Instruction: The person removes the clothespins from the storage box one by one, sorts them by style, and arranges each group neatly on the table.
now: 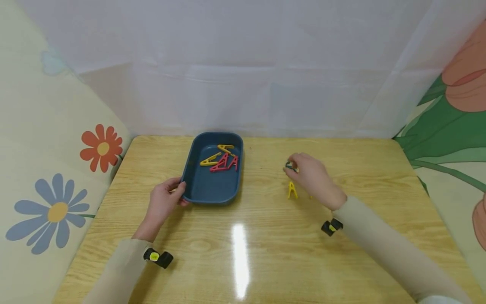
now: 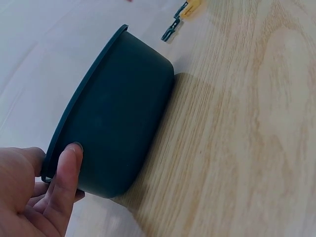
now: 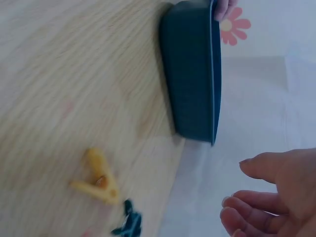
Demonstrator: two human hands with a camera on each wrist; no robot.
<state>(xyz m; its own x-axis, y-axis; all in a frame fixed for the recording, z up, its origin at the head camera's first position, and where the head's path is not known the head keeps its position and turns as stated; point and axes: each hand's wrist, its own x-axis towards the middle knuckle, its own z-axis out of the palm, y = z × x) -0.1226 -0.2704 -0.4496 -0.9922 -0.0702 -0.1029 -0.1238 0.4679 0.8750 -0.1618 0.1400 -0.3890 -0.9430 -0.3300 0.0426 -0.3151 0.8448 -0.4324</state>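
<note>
**Wood table, clips going into the blue tray**

Glossy wood tabletop (image 1: pixel 265 253), white curtain behind. Left hand (image 1: pixel 164 203) grips the near-left rim of the blue tray (image 1: pixel 212 192), thumb on the outer wall. Tray holds yellow and red clips (image 1: pixel 224 160). Right hand (image 1: pixel 311 177) hovers over a dark clip (image 1: pixel 289 166); the wrist view shows its fingers loosely spread, nothing pinched. Yellow clip (image 1: pixel 292 190) lies just beside it. My read: pinch the dark clip by its handles, lift clear, keep the tray steady.
</note>
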